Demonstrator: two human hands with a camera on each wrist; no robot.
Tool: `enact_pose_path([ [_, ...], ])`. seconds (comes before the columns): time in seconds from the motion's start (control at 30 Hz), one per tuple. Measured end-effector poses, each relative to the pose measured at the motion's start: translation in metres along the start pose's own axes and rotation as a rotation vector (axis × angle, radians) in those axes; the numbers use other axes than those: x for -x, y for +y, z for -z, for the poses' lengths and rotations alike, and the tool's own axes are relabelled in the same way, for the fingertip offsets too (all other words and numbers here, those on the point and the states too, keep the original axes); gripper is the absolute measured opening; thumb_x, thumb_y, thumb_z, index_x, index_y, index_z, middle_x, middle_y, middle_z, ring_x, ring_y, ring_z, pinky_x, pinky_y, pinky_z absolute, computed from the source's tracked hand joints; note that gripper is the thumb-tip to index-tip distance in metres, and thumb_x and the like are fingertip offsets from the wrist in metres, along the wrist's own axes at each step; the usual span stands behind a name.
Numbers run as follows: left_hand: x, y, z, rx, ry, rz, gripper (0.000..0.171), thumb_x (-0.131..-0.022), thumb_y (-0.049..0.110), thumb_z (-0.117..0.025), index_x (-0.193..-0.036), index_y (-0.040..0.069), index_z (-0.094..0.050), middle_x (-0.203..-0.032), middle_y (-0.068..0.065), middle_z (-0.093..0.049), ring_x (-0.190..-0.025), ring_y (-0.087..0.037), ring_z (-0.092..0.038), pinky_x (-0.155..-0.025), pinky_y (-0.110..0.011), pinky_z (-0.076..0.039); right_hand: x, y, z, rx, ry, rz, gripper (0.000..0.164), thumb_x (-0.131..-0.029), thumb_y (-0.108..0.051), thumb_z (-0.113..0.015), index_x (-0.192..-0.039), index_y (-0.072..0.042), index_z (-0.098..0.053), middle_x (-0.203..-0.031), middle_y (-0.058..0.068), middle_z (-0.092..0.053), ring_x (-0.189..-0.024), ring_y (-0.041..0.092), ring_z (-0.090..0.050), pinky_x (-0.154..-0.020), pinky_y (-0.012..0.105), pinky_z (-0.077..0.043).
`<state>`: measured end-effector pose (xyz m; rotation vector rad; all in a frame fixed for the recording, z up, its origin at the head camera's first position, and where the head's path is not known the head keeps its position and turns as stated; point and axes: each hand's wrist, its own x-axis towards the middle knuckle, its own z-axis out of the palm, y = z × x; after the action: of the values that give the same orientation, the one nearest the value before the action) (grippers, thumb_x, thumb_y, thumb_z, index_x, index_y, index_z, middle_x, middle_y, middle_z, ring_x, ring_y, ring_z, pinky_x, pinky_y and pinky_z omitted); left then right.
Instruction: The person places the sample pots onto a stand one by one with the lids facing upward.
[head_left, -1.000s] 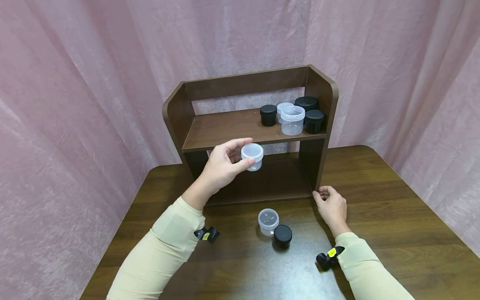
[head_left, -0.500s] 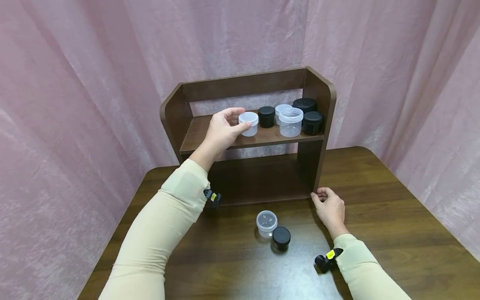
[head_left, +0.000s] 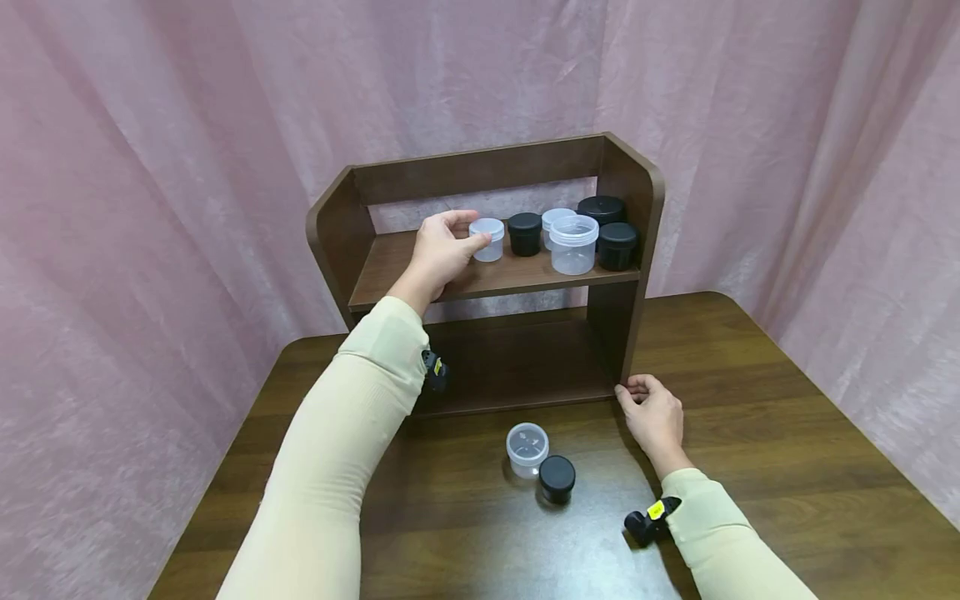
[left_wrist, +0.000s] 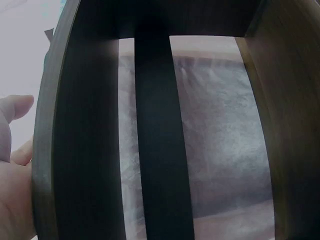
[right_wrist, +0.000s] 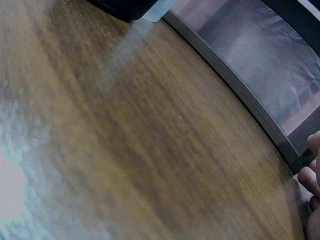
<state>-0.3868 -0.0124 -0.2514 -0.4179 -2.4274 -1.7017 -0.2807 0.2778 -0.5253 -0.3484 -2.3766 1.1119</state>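
My left hand pinches a small clear plastic jar with a translucent lid between thumb and fingers. The jar is upright at the upper board of a brown wooden desktop shelf, just left of a black jar. In the left wrist view, part of the left hand shows beyond the board's edge; the jar is hidden there. My right hand holds the shelf's lower right front corner with thumb and bent fingers. The right wrist view shows only its fingers by that corner.
On the upper board's right stand a large clear jar, a smaller clear jar and black jars. On the wooden table, a lidded clear jar stands beside a black jar. Pink curtains hang behind.
My left hand has raised the small clear jar from before the shelf opening and moved it back over the upper board, beside the black jar. My right hand has stayed at the corner.
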Motion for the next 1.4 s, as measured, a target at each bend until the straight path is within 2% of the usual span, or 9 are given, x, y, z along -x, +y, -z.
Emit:
enact_pose_path([
  [0.4, 0.0005, -0.0075, 0.0029, 0.040, -0.024, 0.017, 0.048, -0.088, 0.018, -0.072, -0.133, 0.011, -0.057, -0.126, -0.003, -0.062, -0.112, -0.010, -0.058, -0.092, -0.024, -0.047, 0.0014, -0.0047, 0.0010, -0.007, -0.010, -0.007, 0.022, -0.089, -0.032, -0.068, -0.096, -0.012, -0.067, -0.088, 0.004, -0.071, -0.078, 0.020, -0.065, -0.070, 0.034, -0.045],
  [0.83, -0.0002, -0.0085, 0.0018, 0.084, -0.048, 0.017, 0.049, -0.090, 0.014, -0.068, -0.136, 0.008, -0.054, -0.130, -0.006, -0.060, -0.116, -0.011, -0.057, -0.094, -0.023, -0.047, 0.0017, -0.0034, 0.0021, -0.014, 0.017, 0.014, 0.020, -0.087, -0.028, -0.070, -0.094, -0.010, -0.069, -0.088, 0.007, -0.073, -0.081, 0.024, -0.069, -0.073, 0.039, -0.045],
  [1.0, 0.0000, -0.0084, 0.0015, 0.081, -0.054, 0.023, 0.049, -0.091, 0.014, -0.067, -0.137, 0.008, -0.053, -0.132, -0.007, -0.059, -0.117, -0.012, -0.056, -0.094, -0.024, -0.046, 0.0027, -0.0031, 0.0009, -0.039, 0.049, 0.010, 0.018, -0.085, -0.026, -0.072, -0.092, -0.010, -0.071, -0.086, 0.006, -0.073, -0.079, 0.023, -0.069, -0.071, 0.035, -0.045],
  [1.13, -0.0008, -0.0083, 0.0014, 0.076, -0.056, 0.027, 0.049, -0.091, 0.015, -0.067, -0.138, 0.009, -0.052, -0.131, -0.007, -0.059, -0.117, -0.012, -0.057, -0.094, -0.023, -0.047, 0.0036, -0.0043, 0.0003, -0.075, 0.112, 0.025, 0.016, -0.085, -0.026, -0.074, -0.092, -0.011, -0.072, -0.086, 0.004, -0.073, -0.078, 0.021, -0.067, -0.071, 0.032, -0.044],
  [1.27, -0.0004, -0.0085, 0.0016, 0.077, -0.056, 0.026, 0.050, -0.091, 0.015, -0.066, -0.138, 0.009, -0.052, -0.131, -0.006, -0.059, -0.117, -0.011, -0.057, -0.094, -0.023, -0.047, 0.0044, -0.0065, 0.0002, -0.107, 0.183, 0.066, 0.015, -0.085, -0.026, -0.074, -0.093, -0.013, -0.073, -0.086, 0.001, -0.073, -0.076, 0.013, -0.065, -0.067, 0.021, -0.043],
  [1.4, 0.0003, -0.0087, 0.0009, 0.078, -0.056, 0.026, 0.050, -0.091, 0.015, -0.066, -0.139, 0.010, -0.051, -0.133, -0.006, -0.058, -0.118, -0.011, -0.056, -0.093, -0.023, -0.047, 0.0035, -0.0096, 0.0003, -0.171, 0.247, 0.116, 0.016, -0.084, -0.024, -0.075, -0.095, -0.012, -0.074, -0.088, 0.000, -0.073, -0.073, 0.000, -0.062, -0.063, 0.009, -0.043],
])
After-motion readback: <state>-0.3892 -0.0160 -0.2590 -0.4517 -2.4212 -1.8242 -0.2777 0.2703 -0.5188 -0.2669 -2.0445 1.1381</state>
